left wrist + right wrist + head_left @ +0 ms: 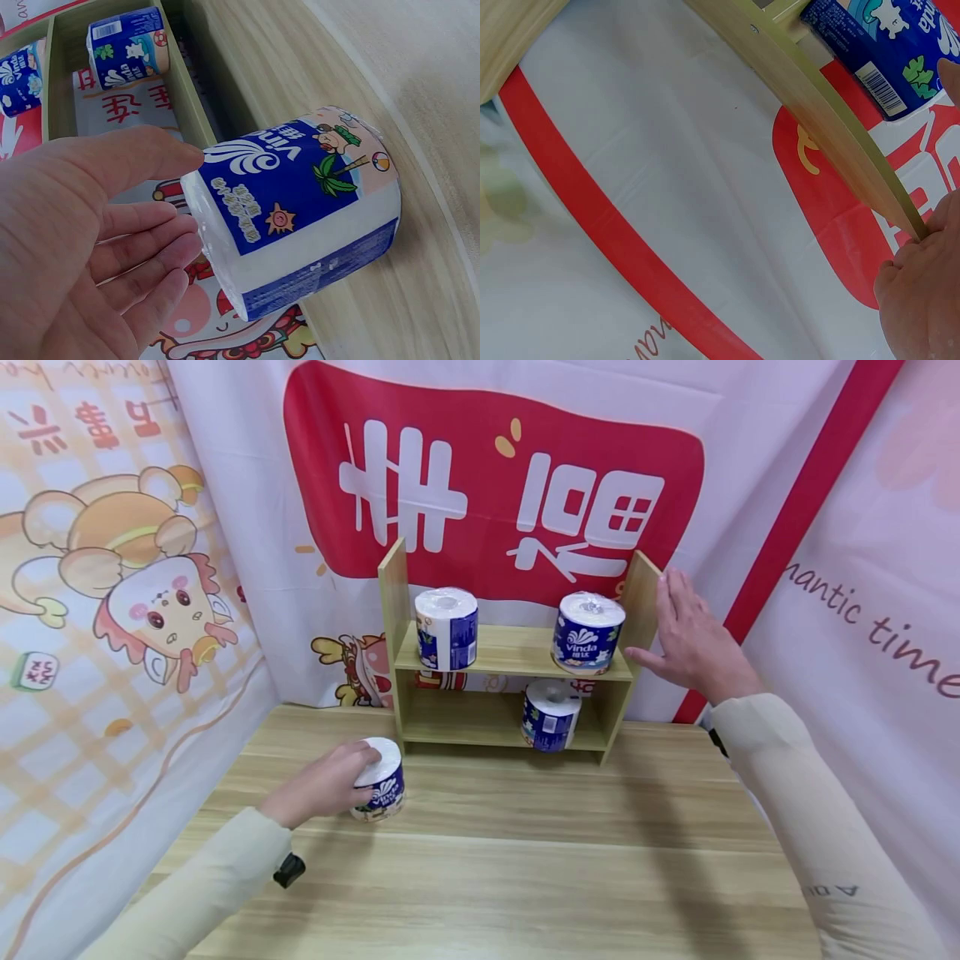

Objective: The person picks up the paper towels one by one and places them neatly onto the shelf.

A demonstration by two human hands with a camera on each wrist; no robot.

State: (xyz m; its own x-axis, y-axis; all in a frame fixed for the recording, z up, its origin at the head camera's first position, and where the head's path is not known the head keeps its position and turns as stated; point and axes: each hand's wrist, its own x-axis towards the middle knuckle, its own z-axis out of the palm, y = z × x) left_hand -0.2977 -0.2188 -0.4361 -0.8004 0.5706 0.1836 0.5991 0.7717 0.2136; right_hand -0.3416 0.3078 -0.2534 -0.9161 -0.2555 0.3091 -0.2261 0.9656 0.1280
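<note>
My left hand (326,782) is at a wrapped Vinda toilet paper roll (381,789) standing on the wooden table, left of a small shelf. In the left wrist view, the thumb tip meets the rim of this roll (300,202), and the loosely bent fingers lie by its white end. My right hand (693,639) touches the top of the shelf's right side panel (641,602), fingers straight and thumb spread. Two more rolls stand on the upper board, one at the left (447,631) and one at the right (588,635). Another roll (551,717) is on the lower board, toward the right.
The two-level wooden shelf (510,660) stands at the back of the table (525,877), close to a printed cloth backdrop (495,485). More cloth hangs along the left side (112,693) and the right side (862,527).
</note>
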